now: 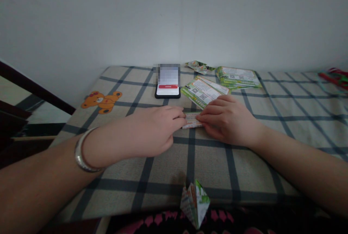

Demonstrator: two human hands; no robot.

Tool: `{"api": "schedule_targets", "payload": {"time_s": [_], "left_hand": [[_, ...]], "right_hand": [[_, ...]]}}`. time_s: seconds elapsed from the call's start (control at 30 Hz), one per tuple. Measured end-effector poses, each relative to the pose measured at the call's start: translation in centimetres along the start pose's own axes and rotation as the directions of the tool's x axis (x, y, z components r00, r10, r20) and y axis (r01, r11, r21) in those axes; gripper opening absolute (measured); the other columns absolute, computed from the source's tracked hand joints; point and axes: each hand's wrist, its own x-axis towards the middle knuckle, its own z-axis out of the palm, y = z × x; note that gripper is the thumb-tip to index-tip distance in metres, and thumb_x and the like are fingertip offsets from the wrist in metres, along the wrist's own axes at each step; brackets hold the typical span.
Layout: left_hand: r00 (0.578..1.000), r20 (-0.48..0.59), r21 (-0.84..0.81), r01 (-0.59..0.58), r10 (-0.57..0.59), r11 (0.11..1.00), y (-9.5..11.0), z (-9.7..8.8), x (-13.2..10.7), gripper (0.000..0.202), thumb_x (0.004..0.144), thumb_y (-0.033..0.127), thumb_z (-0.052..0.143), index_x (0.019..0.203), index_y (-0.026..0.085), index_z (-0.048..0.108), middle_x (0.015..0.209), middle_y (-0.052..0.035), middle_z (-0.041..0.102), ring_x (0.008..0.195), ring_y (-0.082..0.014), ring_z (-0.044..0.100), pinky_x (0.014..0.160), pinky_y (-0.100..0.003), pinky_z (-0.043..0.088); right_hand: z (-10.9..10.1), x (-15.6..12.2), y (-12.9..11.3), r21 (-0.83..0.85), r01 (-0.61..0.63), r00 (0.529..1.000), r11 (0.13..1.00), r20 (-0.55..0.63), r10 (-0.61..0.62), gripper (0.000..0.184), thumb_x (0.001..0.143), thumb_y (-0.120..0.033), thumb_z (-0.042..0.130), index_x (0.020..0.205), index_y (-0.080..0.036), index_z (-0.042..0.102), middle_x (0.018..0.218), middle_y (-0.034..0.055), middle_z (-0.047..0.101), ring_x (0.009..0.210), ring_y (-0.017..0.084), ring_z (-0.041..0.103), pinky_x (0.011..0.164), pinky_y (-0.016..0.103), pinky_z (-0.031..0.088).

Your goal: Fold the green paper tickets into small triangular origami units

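Observation:
A folded strip of printed paper (191, 120) lies on the checked tablecloth between my two hands. My left hand (160, 128), with a silver bangle (81, 152) at its wrist, has its fingers closed together on the strip's left end. At the other end, the bent fingers of my right hand (228, 121) press on the same strip. Just beyond my right hand are loose green-edged leaflets (202, 92), partly covered by its fingers. Nearer to me, a folded paper shape (195, 203) with pointed tips is at the table's front edge.
A phone (168, 92) with a lit screen lies near the wall. To its right are another folded paper piece (199, 67) and a stack of leaflets (239, 77). An orange bear picture (101, 101) is at the left. Something red and green (335, 79) sits far right.

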Motion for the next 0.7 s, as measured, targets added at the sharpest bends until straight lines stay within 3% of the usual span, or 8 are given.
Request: {"api": "schedule_targets", "payload": {"time_s": [0.33, 0.53, 0.7], "left_hand": [[0.997, 0.058, 0.038, -0.05, 0.048, 0.998, 0.2, -0.6, -0.1, 0.041, 0.079, 0.009, 0.048, 0.116, 0.018, 0.063, 0.123, -0.01, 0.059, 0.113, -0.0231, 0.057, 0.097, -0.038, 0.048], [0.996, 0.026, 0.009, -0.088, 0.088, 0.996, -0.3, -0.3, -0.1, 0.044, 0.077, 0.009, 0.049, 0.119, 0.016, 0.062, 0.129, -0.0088, 0.057, 0.12, -0.0209, 0.052, 0.105, -0.035, 0.043], [0.991, 0.102, -0.014, -0.088, 0.089, 0.996, 0.1, -0.6, 0.3, 0.044, 0.076, 0.01, 0.049, 0.117, 0.011, 0.061, 0.123, -0.01, 0.062, 0.116, -0.0218, 0.055, 0.105, -0.036, 0.043]], "right_hand": [[1.0, -0.3, 0.6, 0.01, 0.042, 0.999, 0.999, -0.035, -0.042, 0.026, 0.094, -0.03, 0.047, 0.101, -0.021, 0.07, 0.087, 0.0032, 0.07, 0.083, 0.019, 0.06, 0.078, 0.035, 0.039], [1.1, -0.4, 0.5, -0.005, 0.057, 0.997, 0.998, -0.047, -0.057, 0.026, 0.094, -0.029, 0.046, 0.102, -0.02, 0.069, 0.088, 0.0035, 0.07, 0.084, 0.019, 0.06, 0.078, 0.035, 0.04], [1.2, -0.5, 0.5, -0.006, 0.052, 0.998, 0.999, -0.047, -0.052, 0.025, 0.093, -0.029, 0.047, 0.102, -0.02, 0.07, 0.091, 0.0046, 0.07, 0.083, 0.019, 0.06, 0.075, 0.034, 0.041]]}}
